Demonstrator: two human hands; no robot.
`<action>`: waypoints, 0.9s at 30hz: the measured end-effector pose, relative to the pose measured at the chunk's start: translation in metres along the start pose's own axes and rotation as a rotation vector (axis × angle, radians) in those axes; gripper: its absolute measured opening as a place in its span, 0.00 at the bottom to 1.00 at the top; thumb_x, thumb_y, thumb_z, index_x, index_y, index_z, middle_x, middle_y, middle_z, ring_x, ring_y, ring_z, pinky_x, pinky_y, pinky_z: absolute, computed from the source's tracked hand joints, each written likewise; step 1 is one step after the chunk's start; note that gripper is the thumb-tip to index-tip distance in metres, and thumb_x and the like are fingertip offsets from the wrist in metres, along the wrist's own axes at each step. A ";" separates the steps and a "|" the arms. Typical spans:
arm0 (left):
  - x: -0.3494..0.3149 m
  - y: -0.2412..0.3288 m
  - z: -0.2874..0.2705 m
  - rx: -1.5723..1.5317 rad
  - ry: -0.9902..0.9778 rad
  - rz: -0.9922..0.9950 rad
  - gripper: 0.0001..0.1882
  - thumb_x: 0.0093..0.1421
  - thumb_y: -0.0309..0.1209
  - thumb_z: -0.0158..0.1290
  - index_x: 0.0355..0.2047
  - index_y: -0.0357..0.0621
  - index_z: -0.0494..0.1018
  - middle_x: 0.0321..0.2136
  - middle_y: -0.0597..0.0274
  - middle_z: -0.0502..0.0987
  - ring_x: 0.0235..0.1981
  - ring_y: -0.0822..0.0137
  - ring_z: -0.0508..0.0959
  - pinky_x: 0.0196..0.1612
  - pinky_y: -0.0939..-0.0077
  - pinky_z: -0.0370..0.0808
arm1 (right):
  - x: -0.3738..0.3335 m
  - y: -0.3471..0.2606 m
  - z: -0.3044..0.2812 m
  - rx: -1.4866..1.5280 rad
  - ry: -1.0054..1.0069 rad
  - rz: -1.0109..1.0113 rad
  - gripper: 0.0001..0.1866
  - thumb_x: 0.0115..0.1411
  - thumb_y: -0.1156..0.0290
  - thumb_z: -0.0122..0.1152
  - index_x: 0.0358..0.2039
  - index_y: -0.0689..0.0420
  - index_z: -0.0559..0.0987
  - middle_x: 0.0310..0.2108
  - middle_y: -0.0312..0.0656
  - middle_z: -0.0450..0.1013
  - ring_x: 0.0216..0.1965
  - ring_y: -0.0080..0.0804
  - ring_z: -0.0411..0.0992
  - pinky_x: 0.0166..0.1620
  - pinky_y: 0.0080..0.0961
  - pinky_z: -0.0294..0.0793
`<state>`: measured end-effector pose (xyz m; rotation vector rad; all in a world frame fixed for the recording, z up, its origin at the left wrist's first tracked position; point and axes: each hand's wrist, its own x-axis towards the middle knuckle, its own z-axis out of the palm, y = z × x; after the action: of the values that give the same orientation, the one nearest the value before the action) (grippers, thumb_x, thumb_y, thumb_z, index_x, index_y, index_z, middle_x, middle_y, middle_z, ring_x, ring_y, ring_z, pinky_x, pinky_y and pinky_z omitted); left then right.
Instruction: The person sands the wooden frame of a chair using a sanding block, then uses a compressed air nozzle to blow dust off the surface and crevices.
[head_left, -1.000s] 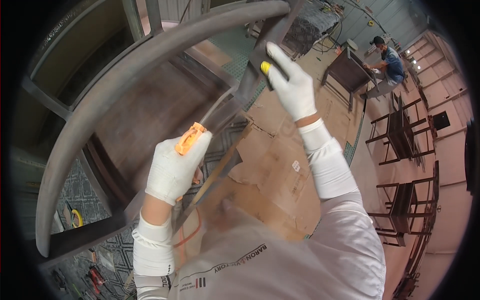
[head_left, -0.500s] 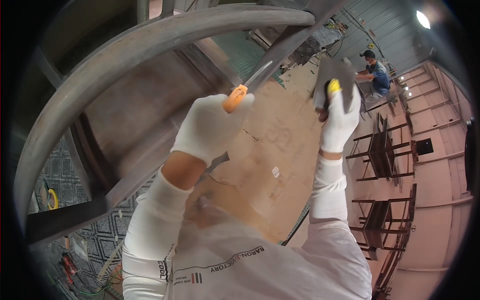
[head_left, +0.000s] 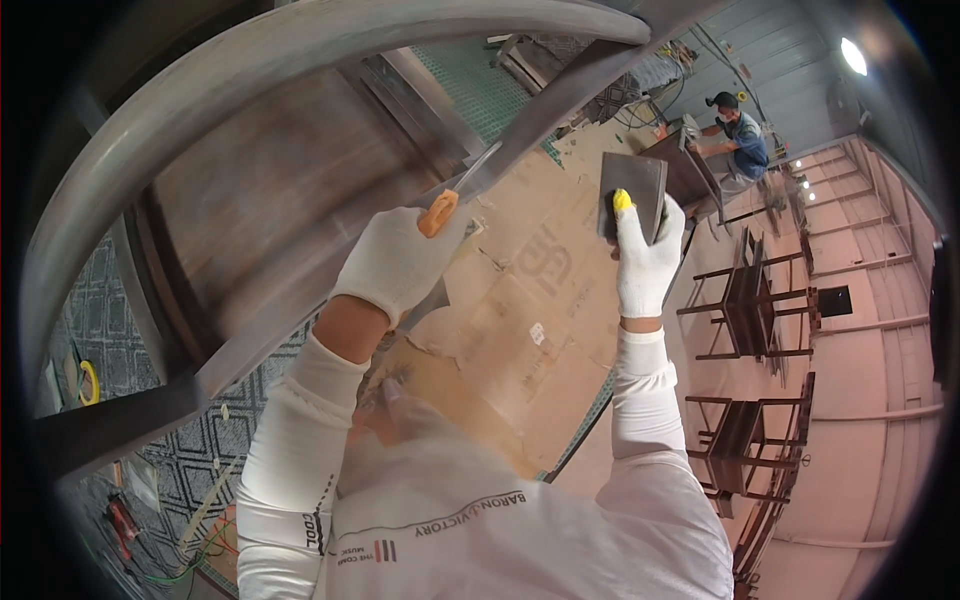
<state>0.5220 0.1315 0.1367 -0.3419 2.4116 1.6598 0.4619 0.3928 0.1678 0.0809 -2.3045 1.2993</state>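
My white-gloved left hand (head_left: 395, 257) is closed round an orange handle (head_left: 438, 214) with a thin pale metal blade (head_left: 482, 166), perhaps a scraper or knife. The blade points up and away along the dark edge of the large brown furniture frame (head_left: 278, 345); whether it touches is unclear. My gloved right hand (head_left: 650, 265) grips a dark grey-brown rectangular pad (head_left: 633, 190), held up to the right of the frame. Its thumb wears a yellow covering (head_left: 622, 199) and presses on the pad's face. The other fingers are behind the pad.
A thick curved rail (head_left: 180, 110) arches over the left side. Brown cardboard (head_left: 520, 330) covers the floor. A person in a cap (head_left: 742, 140) works at a dark piece at the far right. Dark tables (head_left: 755, 295) stand along the right; red-handled pliers (head_left: 122, 522) lie lower left.
My left hand has shifted slightly down and left with the orange-handled tool. My right hand has moved left and down, and the pad's face now shows clearly.
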 end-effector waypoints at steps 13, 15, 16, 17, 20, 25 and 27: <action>-0.048 -0.016 -0.020 -0.204 0.084 0.243 0.17 0.62 0.41 0.56 0.31 0.36 0.75 0.18 0.67 0.72 0.17 0.77 0.71 0.23 0.80 0.69 | 0.049 -0.045 0.035 -0.245 -0.143 -0.621 0.31 0.58 0.65 0.66 0.61 0.58 0.70 0.58 0.50 0.70 0.59 0.39 0.71 0.62 0.28 0.66; -0.057 -0.002 -0.025 -0.238 0.060 0.174 0.16 0.63 0.40 0.55 0.30 0.36 0.75 0.18 0.68 0.72 0.17 0.78 0.71 0.24 0.81 0.69 | 0.050 -0.090 0.016 0.007 0.016 -0.472 0.32 0.58 0.65 0.67 0.62 0.59 0.69 0.58 0.48 0.71 0.55 0.32 0.72 0.59 0.27 0.69; -0.062 0.004 -0.026 -0.246 0.038 0.132 0.16 0.63 0.39 0.55 0.30 0.36 0.75 0.18 0.68 0.72 0.17 0.78 0.71 0.24 0.81 0.69 | 0.069 -0.096 0.010 -0.042 0.090 -0.640 0.32 0.58 0.65 0.67 0.62 0.61 0.69 0.58 0.47 0.71 0.54 0.29 0.72 0.58 0.26 0.70; -0.064 0.011 -0.025 -0.305 0.023 0.124 0.16 0.63 0.40 0.55 0.30 0.36 0.75 0.18 0.69 0.72 0.17 0.78 0.72 0.23 0.81 0.69 | 0.089 -0.102 0.000 0.093 -0.002 -0.591 0.32 0.58 0.65 0.67 0.62 0.60 0.69 0.57 0.46 0.72 0.51 0.28 0.74 0.54 0.25 0.73; -0.067 0.018 -0.028 -0.346 -0.044 0.080 0.16 0.63 0.40 0.56 0.32 0.37 0.76 0.17 0.69 0.72 0.16 0.78 0.72 0.22 0.82 0.68 | 0.120 -0.149 -0.010 0.055 -0.101 -0.474 0.29 0.58 0.64 0.68 0.60 0.51 0.73 0.47 0.41 0.78 0.29 0.19 0.74 0.32 0.16 0.74; -0.038 -0.024 -0.045 -0.405 -0.126 -0.078 0.16 0.61 0.40 0.57 0.38 0.37 0.75 0.22 0.64 0.74 0.15 0.72 0.75 0.13 0.79 0.68 | 0.152 -0.195 -0.019 -0.216 -0.428 -0.333 0.24 0.60 0.66 0.63 0.58 0.49 0.76 0.30 0.35 0.78 0.19 0.13 0.68 0.20 0.13 0.65; -0.018 -0.062 -0.046 -0.632 -0.143 -0.030 0.20 0.61 0.38 0.57 0.46 0.33 0.74 0.27 0.57 0.78 0.17 0.71 0.77 0.16 0.84 0.68 | 0.145 -0.214 -0.015 -0.515 -0.520 -0.290 0.23 0.61 0.66 0.61 0.59 0.43 0.76 0.29 0.34 0.78 0.19 0.12 0.68 0.22 0.14 0.68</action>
<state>0.5566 0.0681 0.1030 -0.3282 1.7209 2.3085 0.4006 0.3150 0.4070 0.6124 -2.8503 0.5535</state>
